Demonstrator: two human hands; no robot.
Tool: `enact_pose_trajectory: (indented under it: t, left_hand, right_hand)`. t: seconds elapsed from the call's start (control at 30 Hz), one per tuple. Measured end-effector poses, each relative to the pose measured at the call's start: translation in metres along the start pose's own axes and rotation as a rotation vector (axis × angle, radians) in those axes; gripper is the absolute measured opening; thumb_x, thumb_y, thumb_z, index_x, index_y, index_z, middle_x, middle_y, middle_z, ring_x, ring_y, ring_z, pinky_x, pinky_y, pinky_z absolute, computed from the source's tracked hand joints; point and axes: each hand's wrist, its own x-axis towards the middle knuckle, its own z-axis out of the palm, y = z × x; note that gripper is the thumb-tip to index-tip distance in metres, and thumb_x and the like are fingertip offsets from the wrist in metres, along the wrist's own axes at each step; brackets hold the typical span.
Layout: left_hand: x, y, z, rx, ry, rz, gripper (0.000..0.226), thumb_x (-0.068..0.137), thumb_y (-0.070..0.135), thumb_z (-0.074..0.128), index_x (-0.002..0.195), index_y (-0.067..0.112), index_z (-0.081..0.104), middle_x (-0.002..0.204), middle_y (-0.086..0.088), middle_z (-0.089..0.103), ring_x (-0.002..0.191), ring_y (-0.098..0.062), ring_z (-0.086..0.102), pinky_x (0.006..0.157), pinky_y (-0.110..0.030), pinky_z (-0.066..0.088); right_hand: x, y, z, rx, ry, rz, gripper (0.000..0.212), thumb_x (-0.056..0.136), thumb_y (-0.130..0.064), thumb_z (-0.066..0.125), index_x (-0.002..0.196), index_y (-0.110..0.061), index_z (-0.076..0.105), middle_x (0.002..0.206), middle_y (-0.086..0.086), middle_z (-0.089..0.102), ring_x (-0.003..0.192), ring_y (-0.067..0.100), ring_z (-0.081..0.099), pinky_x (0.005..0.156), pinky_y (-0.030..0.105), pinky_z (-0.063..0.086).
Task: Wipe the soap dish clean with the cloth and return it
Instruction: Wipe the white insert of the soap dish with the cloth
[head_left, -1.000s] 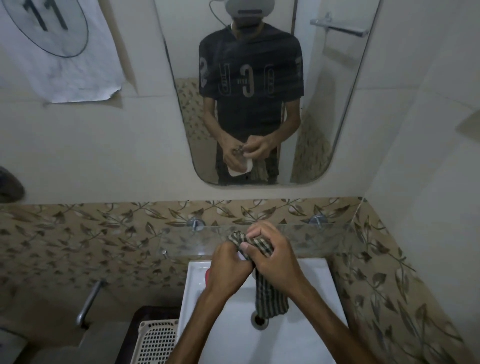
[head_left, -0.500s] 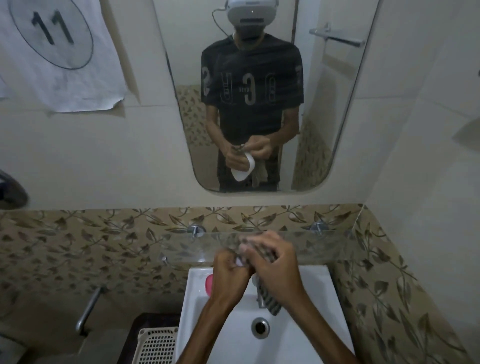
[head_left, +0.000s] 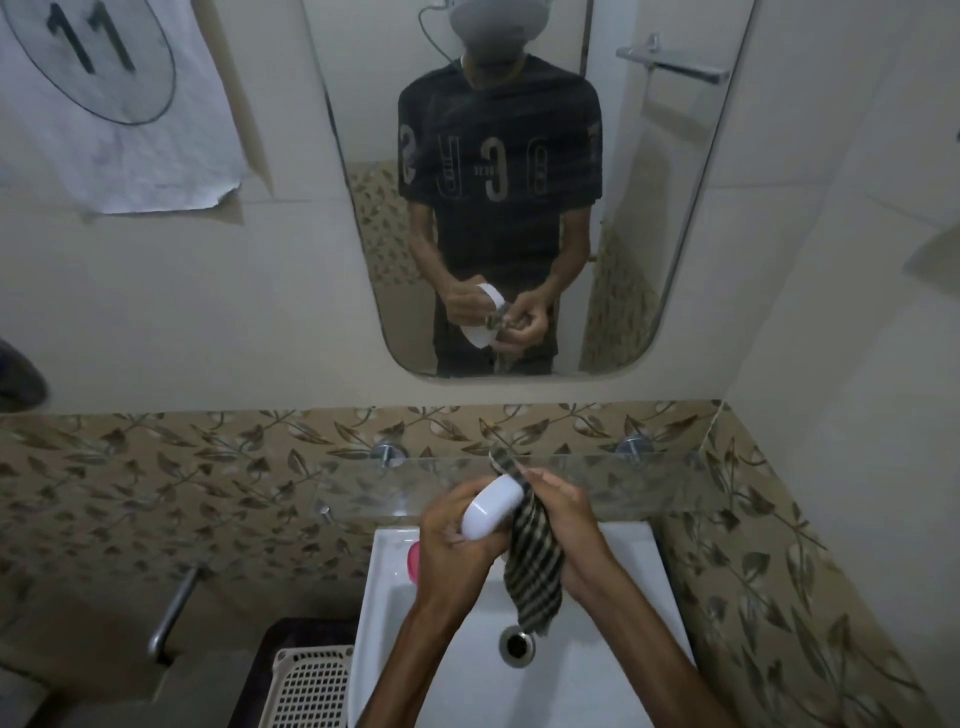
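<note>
Left hand (head_left: 452, 540) grips the white oval plastic soap dish (head_left: 491, 506) over the white ceramic sink (head_left: 597, 670); right hand (head_left: 563, 525) pinches the striped brown-and-cream cloth (head_left: 535, 566) against it. Pink soap (head_left: 413, 560) sits on the sink's left rim.

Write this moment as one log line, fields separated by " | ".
left hand: holds soap dish | right hand: presses cloth against dish | location: over sink | dish not yet returned
</note>
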Motion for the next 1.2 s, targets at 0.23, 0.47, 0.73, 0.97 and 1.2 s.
enact_pose_trajectory:
  t: [0.23,0.47,0.73,0.97,1.2]
  left_hand:
    - [0.003,-0.002,-0.002,0.042,-0.062,-0.038,0.029,0.069,0.011,0.076,0.096,0.022,0.074,0.096,0.005,0.075,0.087,-0.013,0.072,0.073,-0.023,0.058]
    - [0.027,0.01,-0.016,0.522,-0.419,-0.322,0.035,0.064,0.043,0.076,0.086,0.016,0.074,0.079,-0.003,0.076,0.072,-0.017,0.072,0.068,-0.046,0.061]
    - [0.002,-0.003,0.006,0.234,-0.261,-0.288,0.005,0.086,0.01,0.07,0.082,0.013,0.073,0.077,0.006,0.076,0.073,-0.015,0.072,0.063,-0.038,0.057]
    - [-0.01,-0.002,0.007,0.119,-0.174,-0.312,0.015,0.085,0.01,0.067,0.086,0.019,0.078,0.083,0.002,0.08,0.079,-0.015,0.076,0.069,-0.037,0.063]
    - [-0.013,0.002,0.008,0.064,-0.14,-0.35,0.024,0.08,-0.002,0.065,0.081,0.018,0.078,0.076,-0.004,0.078,0.07,-0.004,0.07,0.062,-0.02,0.053]
  right_hand:
    - [0.002,0.006,-0.008,0.112,-0.138,0.035,0.019,0.095,-0.021,0.065,0.101,-0.005,0.073,0.094,0.018,0.074,0.085,0.028,0.07,0.077,0.04,0.058]
    - [-0.007,-0.014,-0.018,-0.479,-0.164,-0.554,0.005,0.091,-0.025,0.075,0.087,-0.027,0.073,0.089,-0.002,0.075,0.084,0.013,0.07,0.072,0.022,0.057]
    - [-0.008,0.0,-0.025,-0.717,0.047,-0.779,0.011,0.089,-0.027,0.078,0.098,-0.023,0.078,0.104,-0.009,0.069,0.098,0.003,0.067,0.089,0.024,0.057]
    - [-0.017,0.013,-0.026,-0.706,0.027,-0.794,0.01,0.087,-0.037,0.076,0.095,-0.031,0.077,0.092,-0.012,0.068,0.088,0.008,0.068,0.08,0.023,0.056]
    - [-0.025,0.018,-0.021,-0.65,-0.037,-0.792,0.008,0.087,-0.033,0.077,0.094,-0.034,0.078,0.089,-0.01,0.066,0.084,0.011,0.068,0.073,0.024,0.057]
